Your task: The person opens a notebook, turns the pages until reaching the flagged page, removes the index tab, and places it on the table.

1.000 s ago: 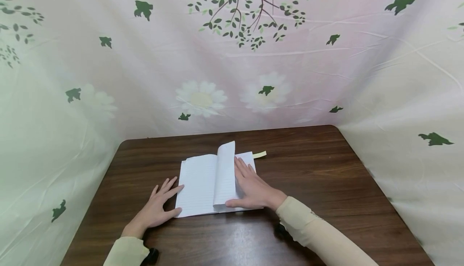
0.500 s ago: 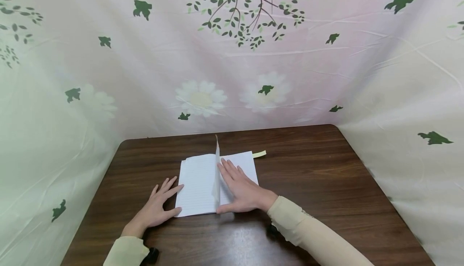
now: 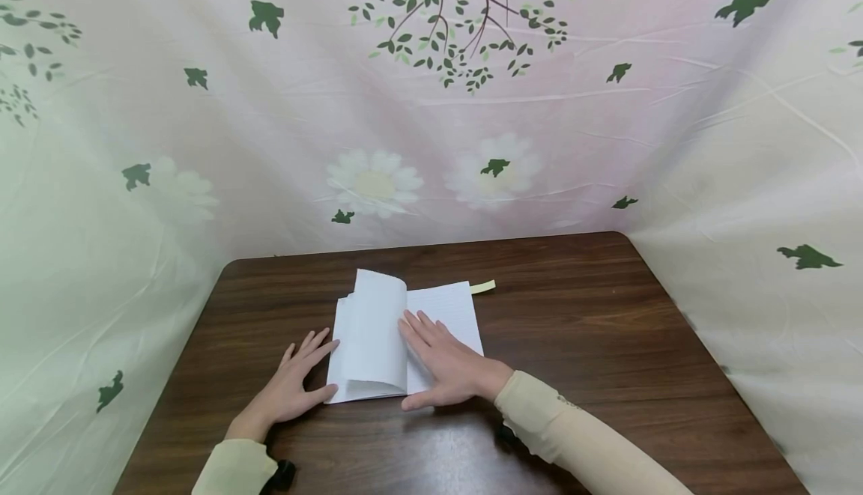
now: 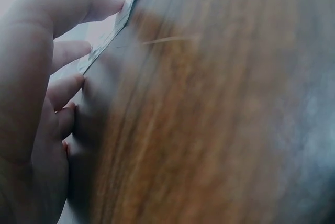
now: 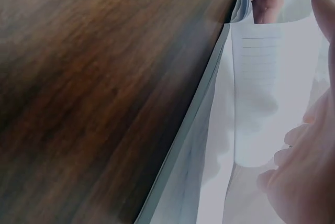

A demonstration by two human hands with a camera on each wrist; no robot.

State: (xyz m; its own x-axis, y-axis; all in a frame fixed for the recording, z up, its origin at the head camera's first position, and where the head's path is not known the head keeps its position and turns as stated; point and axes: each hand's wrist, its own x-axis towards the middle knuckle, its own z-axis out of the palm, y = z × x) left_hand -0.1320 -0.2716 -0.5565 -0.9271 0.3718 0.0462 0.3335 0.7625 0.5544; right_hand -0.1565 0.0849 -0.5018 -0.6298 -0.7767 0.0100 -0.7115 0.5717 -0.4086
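Note:
An open lined notebook (image 3: 448, 311) lies on the table in the head view. One white page (image 3: 377, 330) curves up over its left half, its outer edge lifted. My left hand (image 3: 286, 390) is spread at the notebook's left edge, thumb and index fingertip touching the paper; the left wrist view shows these fingers (image 4: 107, 7) at the page edges. With fingers straight, my right hand (image 3: 455, 371) lies over the right half, fingertips beside the curved page near the spine. In the right wrist view the raised page (image 5: 261, 103) stands left of that hand's fingers (image 5: 298, 135).
The dark wood-grain table (image 3: 573, 315) extends around the notebook. A pale yellow strip (image 3: 482, 287) sticks out from the notebook's top right. A printed fabric curtain (image 3: 431, 120) hangs behind the table and along both sides.
The page swung from the right, through upright, over to the left half. My right hand shifted left to the spine, then slightly toward the near edge. My left hand stayed in place.

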